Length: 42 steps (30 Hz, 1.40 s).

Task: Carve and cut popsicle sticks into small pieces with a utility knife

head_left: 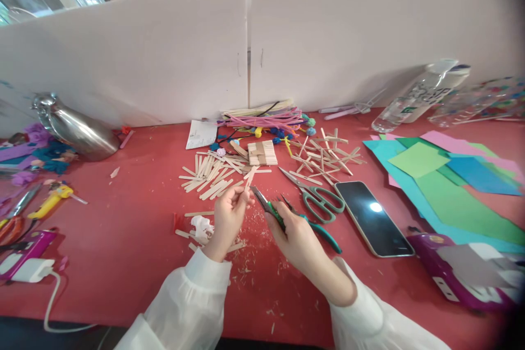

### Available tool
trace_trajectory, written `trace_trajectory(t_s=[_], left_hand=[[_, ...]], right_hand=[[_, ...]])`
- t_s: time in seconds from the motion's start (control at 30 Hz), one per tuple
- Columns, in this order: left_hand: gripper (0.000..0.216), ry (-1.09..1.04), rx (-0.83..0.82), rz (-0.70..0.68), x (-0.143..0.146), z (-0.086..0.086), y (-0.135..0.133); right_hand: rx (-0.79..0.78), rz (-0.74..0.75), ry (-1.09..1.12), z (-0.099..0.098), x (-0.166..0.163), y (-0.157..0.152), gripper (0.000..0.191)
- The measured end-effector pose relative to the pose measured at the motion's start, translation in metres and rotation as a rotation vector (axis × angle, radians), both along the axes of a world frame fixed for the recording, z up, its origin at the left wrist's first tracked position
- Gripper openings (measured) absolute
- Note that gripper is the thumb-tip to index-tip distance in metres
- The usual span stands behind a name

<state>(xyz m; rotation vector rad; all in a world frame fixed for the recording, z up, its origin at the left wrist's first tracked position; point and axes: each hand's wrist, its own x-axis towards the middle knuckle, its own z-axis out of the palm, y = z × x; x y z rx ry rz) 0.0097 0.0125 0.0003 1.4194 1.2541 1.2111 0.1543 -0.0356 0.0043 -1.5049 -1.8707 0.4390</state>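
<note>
Between the fingers of my left hand [230,213] is a popsicle stick [249,176], its upper end pointing away from me. My right hand [289,229] is closed around a green-handled utility knife [266,203], whose blade points toward the stick, a little apart from it. Wood shavings [246,262] lie scattered on the red tabletop beneath both hands. Right of the knife are teal-handled pliers [326,236], partly hidden by my right hand, and green-handled scissors [320,197]. Loose popsicle sticks [209,172] lie beyond my left hand, next to a bundled stack of sticks [262,153].
A phone [373,219], coloured paper [443,175] and a purple power strip [463,270] lie on the right. Bottles [422,93] stand near the white partition [348,38]. A steel jug [77,126] and yellow glue gun [51,200] are on the left. Pipe cleaners [262,119] lie at the back.
</note>
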Motion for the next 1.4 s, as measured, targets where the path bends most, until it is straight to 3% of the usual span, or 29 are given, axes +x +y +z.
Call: trace_trajectory(t_s=[0.33,0.43,0.57,0.8,0.9,1.17,1.4], left_hand=[[0.021,0.183,0.141,0.026,-0.001,0.003,-0.002],[0.020,0.201,0.171,0.021,-0.001,0.002,-0.002],[0.019,0.179,0.160,0.029,0.000,0.001,-0.002],[0.021,0.106,0.119,0.050,0.002,0.001,-0.002],[0.021,0.039,0.070,0.040,0.002,0.000,-0.001],[0.024,-0.001,0.023,0.041,0.002,0.001,-0.001],[0.021,0.067,0.063,0.044,0.002,0.004,-0.003]], right_hand=[[-0.014,0.014,0.025,0.003,0.000,0.000,0.016],[-0.161,0.045,0.165,0.007,0.002,-0.001,0.015],[-0.473,0.100,0.478,0.010,0.001,-0.002,0.021],[-0.702,0.167,0.845,0.016,-0.001,0.002,0.031],[-0.640,0.154,0.818,0.016,-0.001,0.000,0.031],[-0.216,0.061,0.308,0.003,-0.002,-0.003,0.016],[-0.139,0.031,0.145,0.003,-0.002,-0.002,0.014]])
